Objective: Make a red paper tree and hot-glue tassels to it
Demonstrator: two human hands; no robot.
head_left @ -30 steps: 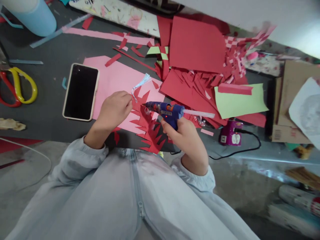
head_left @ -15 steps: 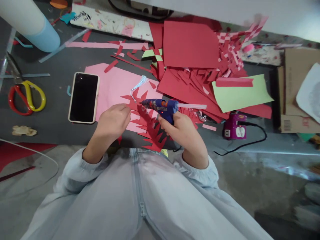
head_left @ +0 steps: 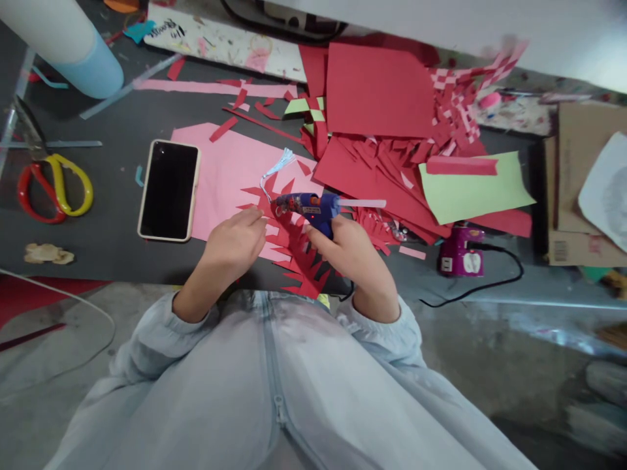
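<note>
My right hand [head_left: 349, 256] is wrapped round the handle of a blue glue gun [head_left: 321, 210], with a pale glue stick [head_left: 362, 203] out of its back. The gun's nozzle is over a red spiky paper cutout [head_left: 304, 264], close to a light blue tassel [head_left: 281, 163] and its cord. My left hand [head_left: 235, 243] is closed in a pinch at the cutout's left edge; what its fingertips hold is too small to make out. Beneath them is a pink paper sheet [head_left: 220, 160].
A phone [head_left: 169, 190], scissors [head_left: 56, 186] and a white-blue bottle [head_left: 91, 65] are at the left. Red paper [head_left: 379, 91], cut strips and a green sheet [head_left: 477, 189] lie at the right, near a purple box [head_left: 460, 252] with a black cord and some cardboard [head_left: 578, 176].
My left hand has shifted slightly right. The glue gun in my right hand has moved a little left, and its glue stick sits further left.
</note>
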